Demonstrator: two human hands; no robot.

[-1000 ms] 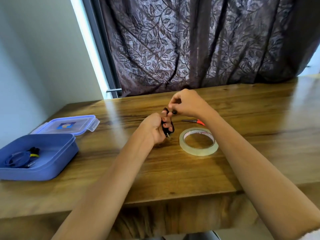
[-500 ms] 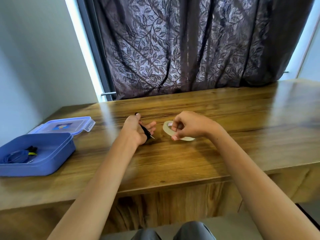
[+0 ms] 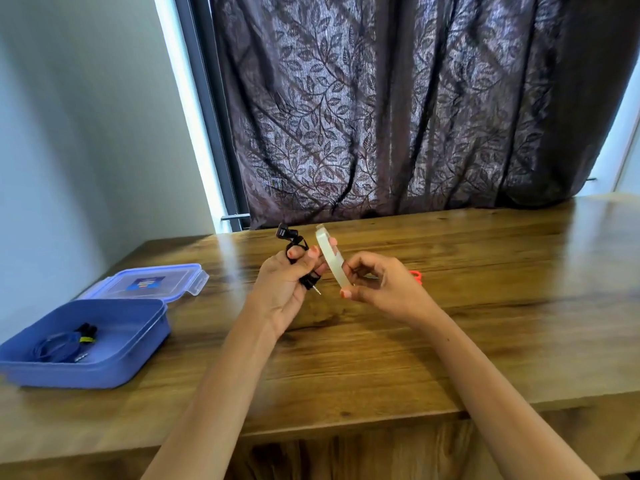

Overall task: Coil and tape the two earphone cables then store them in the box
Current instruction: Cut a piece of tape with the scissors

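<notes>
1. Two bare forearms, left forearm point(image 3: 221, 382) and right forearm point(image 3: 485, 379), uncovered from the wrists down to the near edge of view.
2. Coral-orange polish on the nails of the left grip point(image 3: 282, 289), seen on two fingertips point(image 3: 293, 252) at its far side.
3. Same coral-orange polish on the right grip point(image 3: 384, 287), clearest on the thumbnail point(image 3: 345, 294) at its near left side.
4. Small dark speck on the right forearm, just on the near side of the wrist.
5. Nails trimmed fairly short, with rounded tips.
</notes>
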